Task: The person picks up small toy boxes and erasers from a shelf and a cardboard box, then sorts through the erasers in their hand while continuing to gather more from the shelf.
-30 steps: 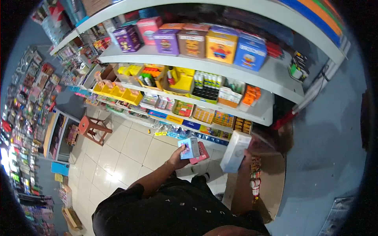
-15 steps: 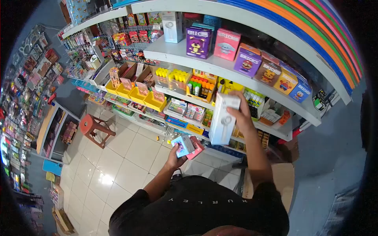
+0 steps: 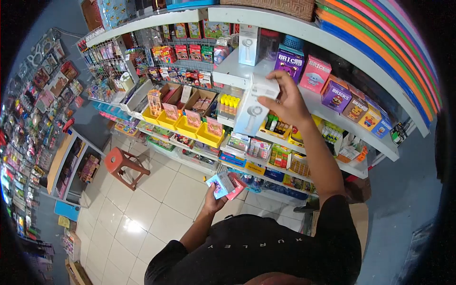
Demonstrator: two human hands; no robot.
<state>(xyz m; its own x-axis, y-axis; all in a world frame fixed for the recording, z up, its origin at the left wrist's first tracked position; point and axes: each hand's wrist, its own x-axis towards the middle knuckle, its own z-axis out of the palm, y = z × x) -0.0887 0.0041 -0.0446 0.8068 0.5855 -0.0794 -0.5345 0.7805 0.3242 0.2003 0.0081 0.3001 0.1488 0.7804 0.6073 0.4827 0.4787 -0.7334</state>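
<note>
My right hand [image 3: 290,102] grips a tall white-and-blue box [image 3: 254,107] with a round fan-like picture, raised in front of the shelves and tilted. A similar white box [image 3: 248,45] stands upright on the upper shelf behind it, left of a purple BRICKS box [image 3: 288,61]. Lower down, my left hand [image 3: 216,200] is closed around small flat packs, a light blue one [image 3: 219,185] and a red-pink one [image 3: 236,186], held side by side above the floor.
Pink, purple, brown and yellow boxes line the upper shelf [image 3: 308,97]. Yellow bins [image 3: 186,127] and glue bottles sit below. A red-brown stool [image 3: 124,164] stands on the tiled floor [image 3: 166,218]. Coloured sheets [image 3: 375,52] are stacked at top right.
My right hand has lifted the white box up and to the left, closer to the upper shelf. The view has shifted, and my left hand still holds the packs.
</note>
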